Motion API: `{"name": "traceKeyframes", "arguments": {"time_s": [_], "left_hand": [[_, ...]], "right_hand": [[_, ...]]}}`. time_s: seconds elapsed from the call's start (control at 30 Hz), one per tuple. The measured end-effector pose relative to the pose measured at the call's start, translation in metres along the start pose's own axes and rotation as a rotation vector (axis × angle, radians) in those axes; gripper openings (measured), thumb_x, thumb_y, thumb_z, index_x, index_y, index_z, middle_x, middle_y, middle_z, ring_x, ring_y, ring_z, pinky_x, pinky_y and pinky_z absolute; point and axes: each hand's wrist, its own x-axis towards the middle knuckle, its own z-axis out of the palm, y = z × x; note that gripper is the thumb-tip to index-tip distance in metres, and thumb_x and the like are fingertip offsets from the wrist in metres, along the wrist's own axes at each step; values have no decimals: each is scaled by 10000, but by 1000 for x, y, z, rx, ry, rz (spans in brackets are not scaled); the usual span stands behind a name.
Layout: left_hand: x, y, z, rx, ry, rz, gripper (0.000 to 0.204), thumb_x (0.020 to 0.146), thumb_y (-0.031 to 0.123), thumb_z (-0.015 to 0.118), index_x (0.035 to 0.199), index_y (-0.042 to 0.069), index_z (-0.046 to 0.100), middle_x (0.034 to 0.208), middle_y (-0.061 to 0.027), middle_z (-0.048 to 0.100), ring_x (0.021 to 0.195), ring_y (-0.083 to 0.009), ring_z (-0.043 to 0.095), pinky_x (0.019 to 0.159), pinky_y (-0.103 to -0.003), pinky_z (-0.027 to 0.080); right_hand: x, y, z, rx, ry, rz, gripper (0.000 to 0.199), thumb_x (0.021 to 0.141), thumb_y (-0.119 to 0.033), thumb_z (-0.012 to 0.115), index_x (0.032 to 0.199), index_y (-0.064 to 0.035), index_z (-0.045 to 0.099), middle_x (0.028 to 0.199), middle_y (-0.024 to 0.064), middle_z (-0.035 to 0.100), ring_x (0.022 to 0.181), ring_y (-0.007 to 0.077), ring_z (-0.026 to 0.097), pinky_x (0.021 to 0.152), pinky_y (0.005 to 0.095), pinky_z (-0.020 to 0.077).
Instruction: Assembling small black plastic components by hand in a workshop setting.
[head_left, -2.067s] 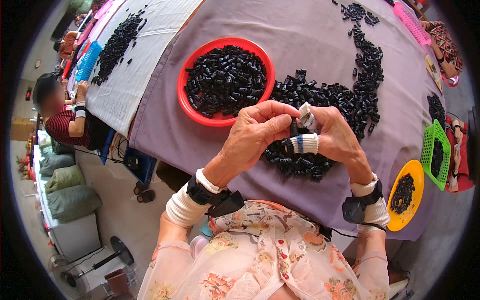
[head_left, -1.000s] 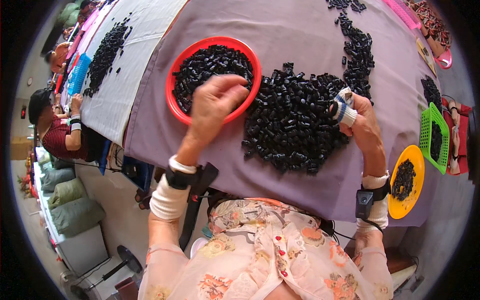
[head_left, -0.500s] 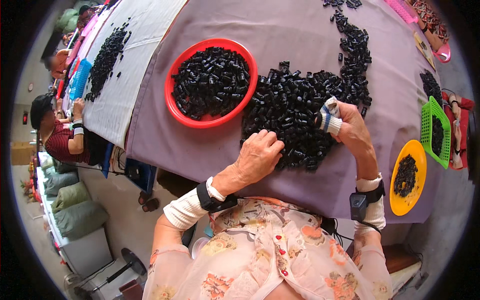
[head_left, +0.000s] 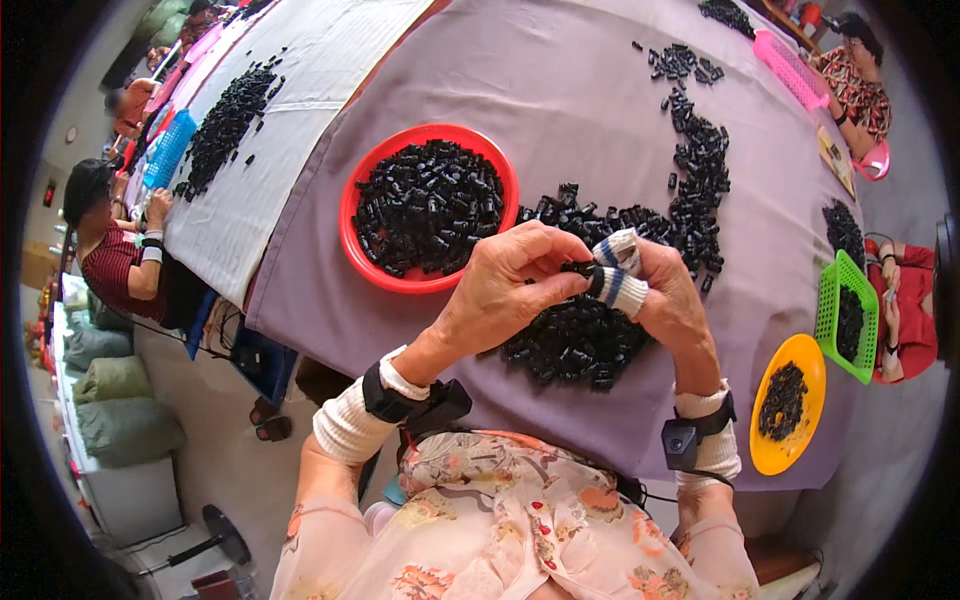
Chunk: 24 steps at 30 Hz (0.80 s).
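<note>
My left hand (head_left: 505, 288) and my right hand (head_left: 668, 300) meet above a heap of small black cylindrical parts (head_left: 575, 345) on the table. Between their fingertips is one small black part (head_left: 580, 268), pinched from both sides and partly covered by the fingers. White finger covers with dark stripes (head_left: 622, 285) wrap the thumb and finger of my right hand. Left of the heap, a red round basin (head_left: 352, 235) holds many more of the black parts.
A trail of black parts (head_left: 697, 160) runs up the purple tablecloth (head_left: 560, 80). To the right are a yellow plate (head_left: 807, 400) with dark bits and a green basket (head_left: 828, 305). Co-workers sit at the left and right, near a blue basket (head_left: 168, 150) and a pink basket (head_left: 790, 70).
My left hand has risen from the heap's near edge. My right hand has drawn in toward it, and the two now hold a black part together. The whole view has shifted slightly.
</note>
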Motion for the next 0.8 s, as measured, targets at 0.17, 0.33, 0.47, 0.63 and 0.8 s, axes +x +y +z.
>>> {"name": "traceKeyframes", "arguments": {"time_s": [0.17, 0.33, 0.47, 0.63, 0.8], "left_hand": [[6, 20, -3, 161, 5, 138, 202, 746, -56, 651, 941, -18, 615, 886, -28, 540, 774, -57, 563, 693, -178, 484], [11, 28, -10, 269, -34, 231, 221, 744, -75, 641, 955, -20, 610, 880, -27, 556, 789, -67, 573, 694, -194, 495], [13, 24, -12, 36, 21, 136, 229, 762, -67, 624, 986, -29, 590, 869, -44, 598, 778, -79, 582, 679, -208, 503], [7, 19, -15, -323, 17, 45, 201, 807, 13, 614, 1003, -24, 588, 838, -61, 622, 732, -93, 593, 662, -221, 504], [3, 14, -16, -512, 75, -6, 198, 845, 87, 597, 1017, -11, 590, 825, -61, 624, 702, -106, 599, 661, -239, 511]], "right_hand": [[4, -12, 3, -11, 15, -39, 168, 760, -148, 685, 829, -35, 582, 635, -82, 466, 566, 8, 378, 499, 187, 325], [10, -20, -1, -71, -24, -95, 161, 769, -156, 678, 821, -40, 578, 635, -75, 475, 567, 11, 389, 496, 188, 328], [13, -27, 9, -12, 50, -156, 141, 783, -118, 662, 846, -34, 568, 657, -57, 506, 581, 13, 417, 512, 178, 355], [18, -23, 16, -40, 59, -261, 151, 778, -87, 667, 871, -27, 564, 691, -42, 545, 601, 16, 451, 538, 179, 392], [21, -21, 20, -75, 49, -336, 187, 763, -100, 691, 879, -26, 566, 700, -27, 572, 594, 25, 466, 539, 195, 413]]}}
